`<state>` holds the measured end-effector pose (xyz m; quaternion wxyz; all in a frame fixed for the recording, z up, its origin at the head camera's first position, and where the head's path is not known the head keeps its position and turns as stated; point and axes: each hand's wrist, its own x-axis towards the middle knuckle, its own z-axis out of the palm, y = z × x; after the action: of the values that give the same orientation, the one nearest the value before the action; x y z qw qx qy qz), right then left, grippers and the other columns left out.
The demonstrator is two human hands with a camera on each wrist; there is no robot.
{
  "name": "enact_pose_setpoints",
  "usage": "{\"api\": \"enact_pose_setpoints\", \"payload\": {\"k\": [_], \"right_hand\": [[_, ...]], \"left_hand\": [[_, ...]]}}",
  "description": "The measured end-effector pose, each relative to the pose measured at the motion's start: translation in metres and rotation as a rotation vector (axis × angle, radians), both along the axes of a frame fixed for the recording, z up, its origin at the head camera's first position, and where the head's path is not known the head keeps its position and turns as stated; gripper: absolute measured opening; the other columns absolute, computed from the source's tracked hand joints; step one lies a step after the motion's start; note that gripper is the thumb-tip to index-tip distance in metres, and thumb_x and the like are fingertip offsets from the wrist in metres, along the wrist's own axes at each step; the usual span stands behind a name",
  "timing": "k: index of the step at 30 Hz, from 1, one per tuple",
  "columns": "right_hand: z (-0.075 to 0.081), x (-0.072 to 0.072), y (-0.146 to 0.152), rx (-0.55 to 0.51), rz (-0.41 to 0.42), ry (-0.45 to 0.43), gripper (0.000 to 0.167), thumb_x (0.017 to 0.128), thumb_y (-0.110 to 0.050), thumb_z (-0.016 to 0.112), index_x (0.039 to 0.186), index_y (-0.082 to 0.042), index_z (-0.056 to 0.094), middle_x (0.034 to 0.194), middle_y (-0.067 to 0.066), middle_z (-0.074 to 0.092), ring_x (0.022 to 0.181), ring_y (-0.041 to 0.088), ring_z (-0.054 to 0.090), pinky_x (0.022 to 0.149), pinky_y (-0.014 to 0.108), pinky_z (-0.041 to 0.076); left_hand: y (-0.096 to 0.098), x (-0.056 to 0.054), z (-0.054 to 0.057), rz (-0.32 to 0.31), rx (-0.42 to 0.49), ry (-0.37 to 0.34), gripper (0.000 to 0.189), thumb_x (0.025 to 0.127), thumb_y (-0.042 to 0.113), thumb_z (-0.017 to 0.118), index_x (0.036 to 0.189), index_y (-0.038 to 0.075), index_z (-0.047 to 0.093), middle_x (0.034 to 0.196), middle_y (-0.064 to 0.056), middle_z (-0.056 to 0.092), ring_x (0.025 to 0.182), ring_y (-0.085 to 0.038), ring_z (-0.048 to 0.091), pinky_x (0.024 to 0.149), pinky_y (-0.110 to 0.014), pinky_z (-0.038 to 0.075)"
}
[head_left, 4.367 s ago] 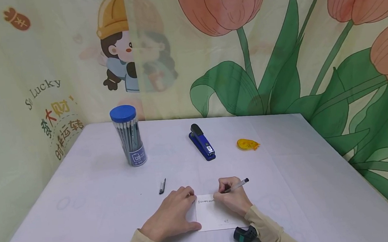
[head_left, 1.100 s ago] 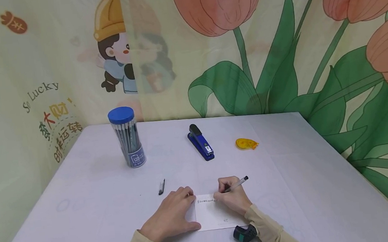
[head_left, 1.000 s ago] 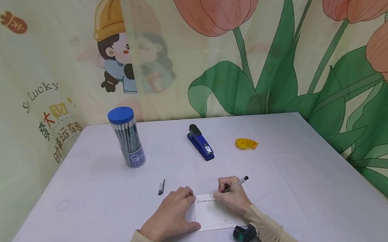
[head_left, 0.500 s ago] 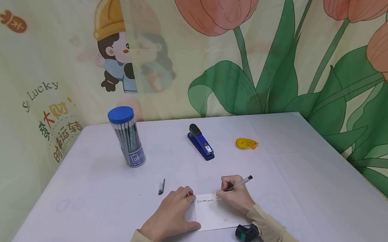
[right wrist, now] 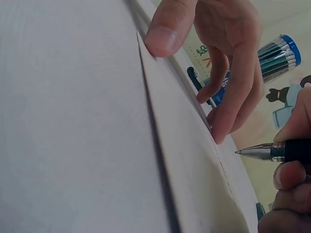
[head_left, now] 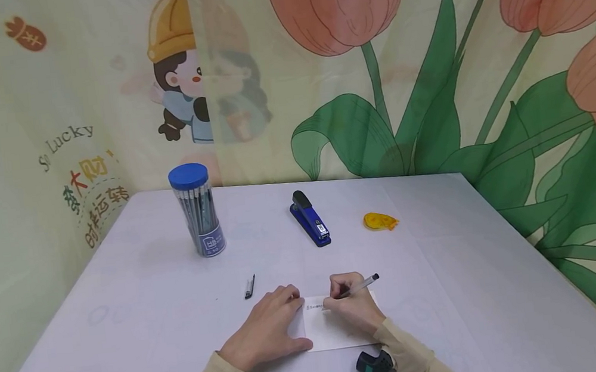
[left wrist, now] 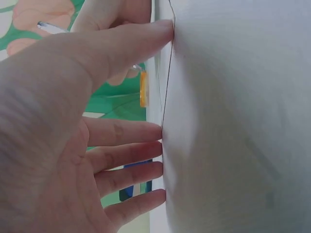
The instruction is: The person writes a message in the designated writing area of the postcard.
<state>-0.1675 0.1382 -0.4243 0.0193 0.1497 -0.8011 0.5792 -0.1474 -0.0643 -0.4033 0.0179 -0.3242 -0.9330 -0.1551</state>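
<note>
In the head view a small white sheet of paper (head_left: 334, 335) lies on the table near its front, with a short row of dark handwriting (head_left: 314, 307) along its top. My left hand (head_left: 268, 326) rests at the sheet's left edge, thumb and fingers spread; the left wrist view shows fingertips (left wrist: 155, 170) on the paper's edge. My right hand (head_left: 355, 306) grips a clear-barrelled pen (head_left: 361, 286) with a dark end, over the upper part of the sheet. In the right wrist view the pen's metal tip (right wrist: 252, 152) points toward the paper, close by it.
A pen cap (head_left: 250, 287) lies beyond the left hand. Farther back stand a blue-lidded tub of pencils (head_left: 200, 213), a blue stapler (head_left: 309, 219) and a yellow correction-tape-like item (head_left: 380, 221). A patterned curtain (head_left: 252, 154) hangs behind the table (head_left: 472, 265).
Over the last half second my right hand with the pen has moved left along the written row. The paper and my left hand have shifted slightly right and away.
</note>
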Motion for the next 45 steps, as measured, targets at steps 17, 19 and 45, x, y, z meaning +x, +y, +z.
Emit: {"api": "enact_pose_setpoints", "payload": {"k": [17, 19, 45], "right_hand": [[0.021, 0.009, -0.018, -0.009, 0.065, 0.109, 0.02, 0.067, 0.016, 0.059, 0.058, 0.006, 0.045, 0.057, -0.002, 0.047, 0.056, -0.001, 0.042, 0.055, 0.014, 0.033], [0.022, 0.009, -0.019, -0.004, 0.067, 0.106, 0.019, 0.067, 0.015, 0.059, 0.058, 0.006, 0.045, 0.057, -0.001, 0.048, 0.057, -0.001, 0.043, 0.056, 0.014, 0.034], [0.018, 0.006, -0.021, 0.083, 0.045, 0.102, 0.019, 0.068, 0.012, 0.061, 0.058, 0.002, 0.049, 0.057, -0.005, 0.047, 0.058, 0.002, 0.045, 0.058, 0.016, 0.035]], "left_hand": [[0.006, -0.002, -0.001, 0.019, -0.011, 0.009, 0.067, 0.069, 0.051, 0.08, 0.113, 0.002, 0.068, 0.107, -0.002, 0.055, 0.095, -0.014, 0.048, 0.085, -0.033, 0.047], [0.006, -0.002, -0.001, 0.013, -0.006, 0.012, 0.066, 0.069, 0.05, 0.08, 0.113, 0.002, 0.068, 0.106, -0.002, 0.055, 0.094, -0.014, 0.048, 0.084, -0.033, 0.047], [0.006, -0.003, -0.003, 0.003, -0.011, 0.037, 0.067, 0.07, 0.051, 0.08, 0.113, 0.001, 0.068, 0.109, -0.002, 0.055, 0.095, -0.014, 0.049, 0.082, -0.031, 0.046]]}}
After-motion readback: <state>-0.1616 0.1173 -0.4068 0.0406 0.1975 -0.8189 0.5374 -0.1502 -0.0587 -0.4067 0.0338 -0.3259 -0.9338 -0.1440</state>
